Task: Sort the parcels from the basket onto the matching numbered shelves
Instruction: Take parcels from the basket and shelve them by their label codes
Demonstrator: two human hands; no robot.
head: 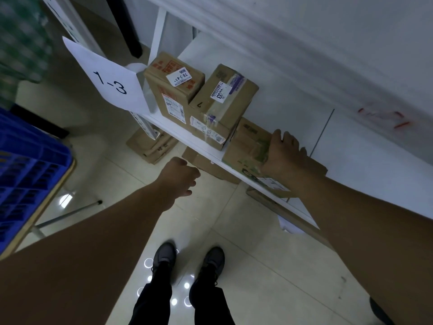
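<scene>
Paper sign (110, 83): "Y-3". Tall box (174, 99) label: "78-3-42". Middle box (230, 106) sticker: "03"; side: handwritten "7".

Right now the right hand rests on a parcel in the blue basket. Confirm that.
Not right. The head view shows the right hand resting on a parcel that lies on the white shelf, not in the blue basket, which stands off to the left.
</scene>
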